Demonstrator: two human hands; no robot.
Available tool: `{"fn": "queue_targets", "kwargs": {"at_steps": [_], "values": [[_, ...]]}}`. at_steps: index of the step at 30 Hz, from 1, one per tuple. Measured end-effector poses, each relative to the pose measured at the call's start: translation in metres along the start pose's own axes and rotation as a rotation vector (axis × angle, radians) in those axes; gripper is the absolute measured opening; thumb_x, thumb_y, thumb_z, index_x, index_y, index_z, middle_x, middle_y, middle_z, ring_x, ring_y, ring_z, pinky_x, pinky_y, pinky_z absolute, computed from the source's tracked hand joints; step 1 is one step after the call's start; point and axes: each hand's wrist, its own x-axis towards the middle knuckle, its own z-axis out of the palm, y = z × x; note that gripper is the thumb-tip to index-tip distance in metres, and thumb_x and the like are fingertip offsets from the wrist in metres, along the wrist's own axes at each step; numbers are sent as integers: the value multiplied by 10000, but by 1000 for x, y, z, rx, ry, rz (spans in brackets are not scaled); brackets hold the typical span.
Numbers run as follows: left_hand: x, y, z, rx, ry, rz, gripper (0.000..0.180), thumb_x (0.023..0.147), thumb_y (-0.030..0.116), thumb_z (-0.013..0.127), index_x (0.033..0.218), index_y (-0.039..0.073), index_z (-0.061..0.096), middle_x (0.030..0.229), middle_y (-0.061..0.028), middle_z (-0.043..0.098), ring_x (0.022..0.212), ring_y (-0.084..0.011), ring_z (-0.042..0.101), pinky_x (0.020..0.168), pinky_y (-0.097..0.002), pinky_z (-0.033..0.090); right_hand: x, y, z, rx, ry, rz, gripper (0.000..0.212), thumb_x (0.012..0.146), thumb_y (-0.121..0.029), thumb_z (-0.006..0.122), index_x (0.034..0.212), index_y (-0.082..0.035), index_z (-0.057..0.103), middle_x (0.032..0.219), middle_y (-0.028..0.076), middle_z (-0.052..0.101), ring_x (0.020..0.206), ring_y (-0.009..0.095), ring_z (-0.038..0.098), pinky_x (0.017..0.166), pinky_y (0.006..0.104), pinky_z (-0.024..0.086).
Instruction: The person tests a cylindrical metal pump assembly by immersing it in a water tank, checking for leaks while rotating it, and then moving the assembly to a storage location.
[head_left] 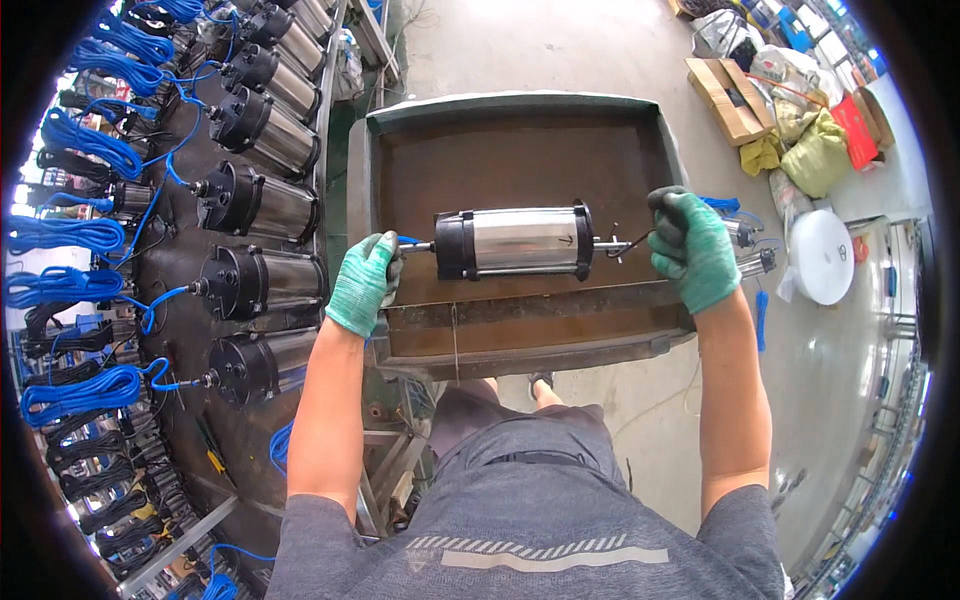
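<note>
A steel pump motor with black end caps lies level above a grey metal tank, which holds brown liquid. My left hand, in a green glove with a dark palm, is closed at the motor's left end, around the blue cable where it meets the metal fitting. On the other side, my right hand, gloved alike, pinches a thin dark cord that runs to the shaft. The fingertips of both hands are partly hidden. A metal bar crosses the tank nearer to me.
To the left, a dark bench carries a row of similar motors with coiled blue cables. A white disc-shaped reel stands right of the tank. Behind it are sacks and an open cardboard box.
</note>
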Motion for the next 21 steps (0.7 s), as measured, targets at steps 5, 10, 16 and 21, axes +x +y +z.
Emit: {"fn": "queue_targets", "kwargs": {"at_steps": [5, 10, 16, 21], "values": [[44, -30, -2, 46, -8, -52, 231, 1028, 333, 553, 926, 128, 588, 641, 63, 496, 458, -42, 398, 379, -216, 302, 46, 38, -11, -44, -36, 42, 171, 982, -176, 528, 940, -70, 655, 594, -73, 372, 472, 46, 305, 396, 218, 230], [69, -61, -2, 74, 16, -136, 223, 1032, 326, 531, 958, 125, 594, 666, 56, 508, 485, -48, 413, 397, -218, 310, 72, 69, -19, -165, -46, 54, 173, 983, -144, 527, 924, -78, 676, 565, -73, 390, 436, 40, 314, 381, 220, 243], [91, -84, -7, 141, 40, -205, 215, 1032, 312, 526, 952, 121, 588, 676, 44, 512, 479, -55, 403, 393, -231, 316, 93, 102, -29, -471, 6, -57, 177, 981, -171, 549, 915, -97, 696, 578, -76, 449, 454, 33, 381, 391, 212, 266], [102, -94, -17, 239, -8, -267, 223, 1025, 307, 537, 937, 109, 593, 675, 28, 524, 485, -84, 437, 396, -255, 345, 120, 144, -50, -642, -20, -309, 161, 945, -110, 571, 929, -27, 707, 717, -17, 614, 645, 51, 496, 580, 235, 426]]}}
